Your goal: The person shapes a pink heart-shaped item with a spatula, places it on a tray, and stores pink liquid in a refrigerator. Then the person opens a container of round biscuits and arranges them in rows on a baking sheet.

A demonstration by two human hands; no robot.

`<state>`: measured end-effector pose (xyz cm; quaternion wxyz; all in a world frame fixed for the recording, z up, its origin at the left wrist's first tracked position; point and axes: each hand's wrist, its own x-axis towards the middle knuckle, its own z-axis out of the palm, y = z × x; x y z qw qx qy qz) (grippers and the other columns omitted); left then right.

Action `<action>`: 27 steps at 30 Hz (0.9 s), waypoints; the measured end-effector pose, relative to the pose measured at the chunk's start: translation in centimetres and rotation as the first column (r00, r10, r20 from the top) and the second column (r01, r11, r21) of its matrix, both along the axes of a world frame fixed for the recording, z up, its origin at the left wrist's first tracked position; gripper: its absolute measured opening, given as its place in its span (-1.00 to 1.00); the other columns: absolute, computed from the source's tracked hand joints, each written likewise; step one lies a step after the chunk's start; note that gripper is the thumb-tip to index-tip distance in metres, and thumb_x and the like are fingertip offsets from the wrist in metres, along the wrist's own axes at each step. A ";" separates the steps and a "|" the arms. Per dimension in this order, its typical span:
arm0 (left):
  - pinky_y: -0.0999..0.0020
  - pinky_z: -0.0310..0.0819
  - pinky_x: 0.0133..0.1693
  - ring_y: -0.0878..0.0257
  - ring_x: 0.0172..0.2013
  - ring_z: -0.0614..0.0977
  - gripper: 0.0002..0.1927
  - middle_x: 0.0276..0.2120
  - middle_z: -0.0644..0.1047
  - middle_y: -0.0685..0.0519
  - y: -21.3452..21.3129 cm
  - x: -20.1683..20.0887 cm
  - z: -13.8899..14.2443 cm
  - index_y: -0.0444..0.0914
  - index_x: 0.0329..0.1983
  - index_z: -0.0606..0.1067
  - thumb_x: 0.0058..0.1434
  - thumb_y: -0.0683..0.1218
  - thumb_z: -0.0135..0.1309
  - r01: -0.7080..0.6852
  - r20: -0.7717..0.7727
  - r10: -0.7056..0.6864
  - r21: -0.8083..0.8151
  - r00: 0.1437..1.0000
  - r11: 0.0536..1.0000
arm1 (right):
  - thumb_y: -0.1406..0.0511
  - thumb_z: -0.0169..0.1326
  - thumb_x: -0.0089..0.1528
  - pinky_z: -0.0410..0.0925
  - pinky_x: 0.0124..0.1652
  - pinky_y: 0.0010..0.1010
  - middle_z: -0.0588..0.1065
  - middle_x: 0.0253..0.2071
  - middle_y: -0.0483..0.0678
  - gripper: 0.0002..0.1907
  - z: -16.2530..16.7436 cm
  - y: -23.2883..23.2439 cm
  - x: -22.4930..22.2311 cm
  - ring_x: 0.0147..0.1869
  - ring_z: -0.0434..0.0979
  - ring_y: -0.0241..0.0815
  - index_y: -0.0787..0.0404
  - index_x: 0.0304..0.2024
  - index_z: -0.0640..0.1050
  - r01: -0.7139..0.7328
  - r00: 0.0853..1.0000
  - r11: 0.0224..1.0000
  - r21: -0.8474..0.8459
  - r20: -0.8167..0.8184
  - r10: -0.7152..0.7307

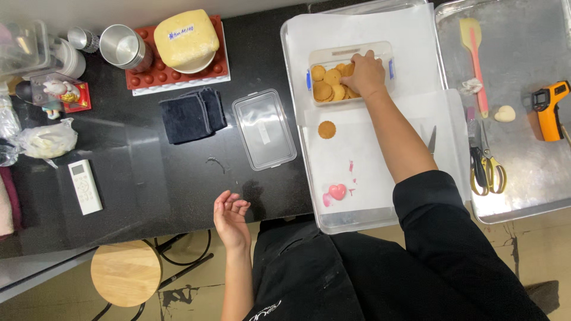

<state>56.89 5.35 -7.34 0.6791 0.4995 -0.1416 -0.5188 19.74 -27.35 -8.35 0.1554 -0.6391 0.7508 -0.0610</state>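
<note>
My right hand [364, 74] reaches into a clear plastic box [315, 57] of round tan biscuits [326, 88] on the paper-lined tray [297, 35]; its fingers are closed among the biscuits, and what they hold is hidden. One biscuit [326, 129] lies alone on the white paper. A pink heart-shaped piece [337, 191] sits near the tray's front edge beside pink smears. My left hand [230, 218] hovers at the counter's front edge, palm up, fingers loosely curled, holding nothing. The box's clear lid [264, 129] rests on the black counter.
A second metal tray [523, 148] on the right holds a spatula [474, 53], scissors [489, 167], an orange thermometer gun [550, 107] and a white heart. A dark cloth [191, 114], red mould with yellow block [185, 39], metal cup, remote [85, 186] and wooden stool [126, 273] lie left.
</note>
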 end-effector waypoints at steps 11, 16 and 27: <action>0.24 0.53 -0.08 0.19 -0.16 0.58 -0.59 -0.09 0.50 -0.06 -1.4 1.8 0.9 -0.33 0.13 0.40 0.43 0.06 -0.17 0.078 0.061 -0.078 0.000 0.995 0.997 | 0.23 0.36 -0.02 0.35 -0.02 -0.06 0.41 0.05 0.09 -0.45 0.8 -0.3 1.0 0.10 0.37 0.21 0.11 0.03 0.57 -0.115 0.992 0.993 -0.017 -0.059 0.114; 0.17 0.43 0.10 0.12 0.05 0.54 -0.63 0.06 0.51 -0.06 -7.6 5.6 1.0 -0.30 0.19 0.43 0.38 -0.05 -0.02 0.193 0.584 -0.200 0.076 0.787 0.978 | 0.26 0.30 0.09 0.31 -0.03 -0.06 0.45 0.02 0.06 -0.58 2.2 1.8 6.0 0.10 0.41 0.12 0.18 0.00 0.60 -0.260 0.966 0.861 -0.436 -0.110 0.236; -0.03 0.23 0.26 -0.20 0.26 0.41 -0.45 0.30 0.43 -0.22 -22.1 13.2 -1.4 -0.22 0.28 0.41 0.18 -0.28 0.02 0.186 0.936 -0.085 0.156 -0.341 0.970 | 0.35 0.21 0.17 0.37 0.09 -0.20 0.51 -0.04 0.02 -0.81 0.1 12.6 24.0 0.09 0.51 0.05 0.24 -0.16 0.59 -0.238 0.742 0.840 -0.487 0.467 0.481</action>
